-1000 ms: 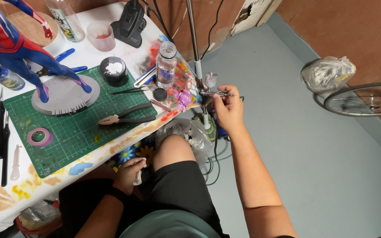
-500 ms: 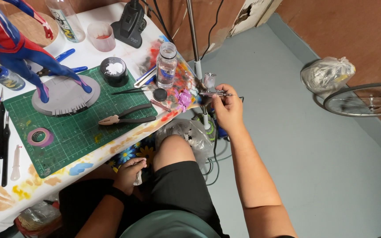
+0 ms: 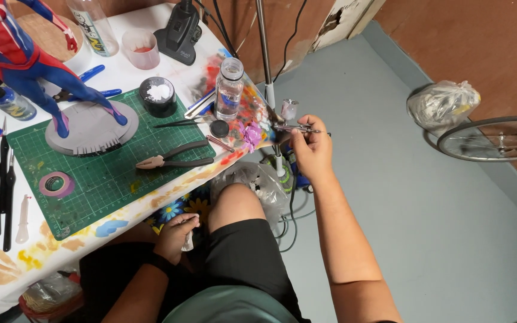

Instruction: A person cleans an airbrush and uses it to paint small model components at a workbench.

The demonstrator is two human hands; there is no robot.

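Floor: grey, beside the paint-stained tabletop (image 3: 121,203).
Right hand (image 3: 311,152): pinched on airbrush (image 3: 291,127), held off the tabletop's right edge, clear of the figure.
Left hand (image 3: 175,236): closed on white scrap (image 3: 189,241), under the front edge.

Green cutting mat (image 3: 127,173) on bench (image 3: 121,75) carries pliers (image 3: 172,160), pink tape roll (image 3: 55,183), figure on round base (image 3: 88,125). Clear bottle (image 3: 229,90) near bench edge. Bicycle wheel (image 3: 498,139), bagged bundle (image 3: 444,106) on floor.

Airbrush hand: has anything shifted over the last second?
Hardly anything. The right hand keeps its grip on the airbrush just off the table's edge, perhaps a touch lower. The left hand stays under the table with something small and white. Pliers, bottle and figure unmoved.
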